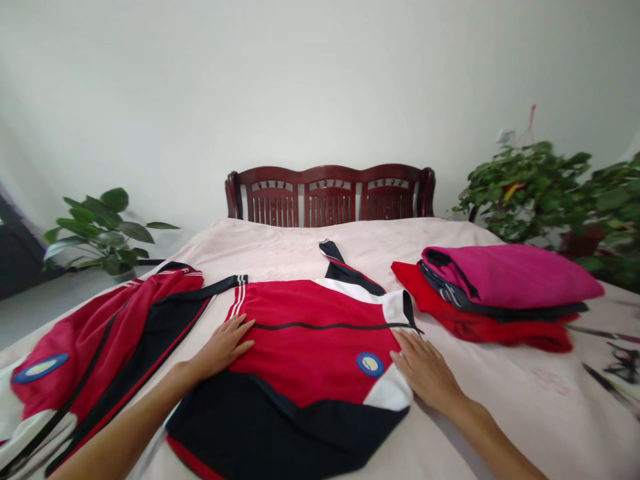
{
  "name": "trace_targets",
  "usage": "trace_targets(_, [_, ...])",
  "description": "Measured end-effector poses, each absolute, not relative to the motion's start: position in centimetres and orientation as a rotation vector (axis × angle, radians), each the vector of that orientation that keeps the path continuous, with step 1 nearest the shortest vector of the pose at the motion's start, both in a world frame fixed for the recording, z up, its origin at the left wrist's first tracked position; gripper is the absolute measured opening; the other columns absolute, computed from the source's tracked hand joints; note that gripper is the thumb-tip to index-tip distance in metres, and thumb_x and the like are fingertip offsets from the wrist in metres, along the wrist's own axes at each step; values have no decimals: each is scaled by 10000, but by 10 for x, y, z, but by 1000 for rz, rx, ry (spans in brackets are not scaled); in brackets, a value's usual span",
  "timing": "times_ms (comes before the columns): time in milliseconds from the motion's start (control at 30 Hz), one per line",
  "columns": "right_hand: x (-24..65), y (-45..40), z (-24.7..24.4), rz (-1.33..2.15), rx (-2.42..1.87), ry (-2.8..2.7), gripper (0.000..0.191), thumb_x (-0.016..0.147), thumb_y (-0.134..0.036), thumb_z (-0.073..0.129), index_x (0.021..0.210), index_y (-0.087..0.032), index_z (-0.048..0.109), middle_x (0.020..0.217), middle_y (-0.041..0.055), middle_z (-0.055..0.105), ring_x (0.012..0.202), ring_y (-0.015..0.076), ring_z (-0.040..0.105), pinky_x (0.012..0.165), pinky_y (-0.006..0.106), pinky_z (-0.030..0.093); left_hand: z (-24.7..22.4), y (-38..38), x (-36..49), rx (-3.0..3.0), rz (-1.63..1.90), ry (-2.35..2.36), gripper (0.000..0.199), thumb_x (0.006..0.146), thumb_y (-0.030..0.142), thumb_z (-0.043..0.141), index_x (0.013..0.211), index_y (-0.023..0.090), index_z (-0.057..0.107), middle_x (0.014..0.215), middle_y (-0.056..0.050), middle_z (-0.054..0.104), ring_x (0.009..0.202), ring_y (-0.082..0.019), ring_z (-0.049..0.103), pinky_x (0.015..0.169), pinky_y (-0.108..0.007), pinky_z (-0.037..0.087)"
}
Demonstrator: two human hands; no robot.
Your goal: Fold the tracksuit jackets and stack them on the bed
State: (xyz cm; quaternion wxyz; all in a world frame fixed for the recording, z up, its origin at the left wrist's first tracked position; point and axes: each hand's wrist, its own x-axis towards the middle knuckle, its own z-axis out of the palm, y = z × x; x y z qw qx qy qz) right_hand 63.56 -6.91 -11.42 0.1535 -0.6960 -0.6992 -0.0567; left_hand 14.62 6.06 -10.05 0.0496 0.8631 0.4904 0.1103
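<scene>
A red, white and navy zip jacket (pixel 300 360) lies spread sideways before me, its collar to the right and striped hem to the left. A round blue-rimmed badge (pixel 370 364) shows on its chest. The near navy sleeve is folded across the lower side; the far sleeve stretches away from me. My left hand (pixel 227 345) rests flat on the hem end, fingers apart. At the collar end, my right hand (pixel 425 365) lies with outstretched fingers on the white shoulder. Left of my left arm is a second, similar jacket (pixel 100 340), rumpled.
A stack of folded clothes, with a magenta garment (pixel 515 277) on top of dark and red ones, sits at the right. Dark tools (pixel 605 381) lie at the right edge of the pale pink sheet (pixel 280 247). Beyond are a wooden backrest (pixel 330 193) and potted plants (pixel 107 230).
</scene>
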Motion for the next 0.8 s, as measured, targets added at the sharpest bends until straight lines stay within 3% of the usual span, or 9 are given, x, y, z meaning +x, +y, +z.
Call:
trace_targets(67, [624, -83, -100, -122, -1902, -1981, 497, 946, -407, 390, 1352, -181, 568, 1399, 140, 558, 1336, 291, 457, 1127, 506, 324, -96, 39, 126, 2579, 339, 1360, 536, 949, 518, 415, 1419, 278, 506, 1530, -81, 435, 1411, -263, 387, 1172, -422, 305])
trace_targets(167, [598, -110, -80, 172, -1646, -2142, 437, 914, -422, 479, 1292, -256, 624, 1358, 88, 596, 1298, 268, 488, 1114, 464, 344, -94, 8, 98, 2536, 341, 1278, 625, 841, 565, 599, 1412, 332, 501, 1487, -73, 488, 1363, -301, 435, 1144, -443, 343])
trace_targets(267, [568, -131, -70, 404, -1527, -2290, 536, 768, -394, 662, 1293, -290, 623, 1342, 79, 600, 1269, 292, 497, 1092, 457, 356, -92, -12, 86, 2490, 346, 1334, 753, 758, 552, 699, 1430, 302, 468, 1345, -108, 587, 1224, -304, 537, 1062, -429, 414])
trace_targets(367, [543, -138, -69, 402, -1568, -2347, 632, 689, -315, 690, 1313, -259, 606, 1271, 97, 629, 1209, 304, 521, 1069, 464, 353, -87, -21, 90, 2393, 285, 1410, 618, 755, 470, 702, 1323, 277, 553, 1180, -74, 654, 1088, -267, 597, 966, -365, 454])
trace_targets(567, [528, -132, -58, 555, -1479, -2402, 194, 738, -233, 600, 909, -239, 692, 928, 26, 688, 926, 211, 605, 846, 316, 428, -47, -25, 98, 2410, 297, 1534, 177, 784, 369, 621, 910, 247, 644, 896, -5, 651, 848, -196, 610, 766, -271, 447])
trace_targets(667, [530, -118, -42, 704, -1385, -2276, 99, 777, -263, 588, 835, -220, 656, 892, 16, 678, 847, 188, 608, 750, 281, 436, -12, -14, 106, 2507, 578, 1660, 127, 828, 288, 536, 879, 242, 643, 900, -18, 633, 888, -200, 601, 812, -287, 445])
trace_targets(800, [531, -74, -28, 764, -1444, -1782, 253, 840, -368, 539, 971, -200, 675, 988, 55, 712, 923, 233, 639, 831, 344, 477, 15, 11, 130, 2476, 1075, 1965, 391, 819, 296, 592, 1203, 229, 591, 1215, -87, 597, 1175, -291, 518, 1044, -427, 367])
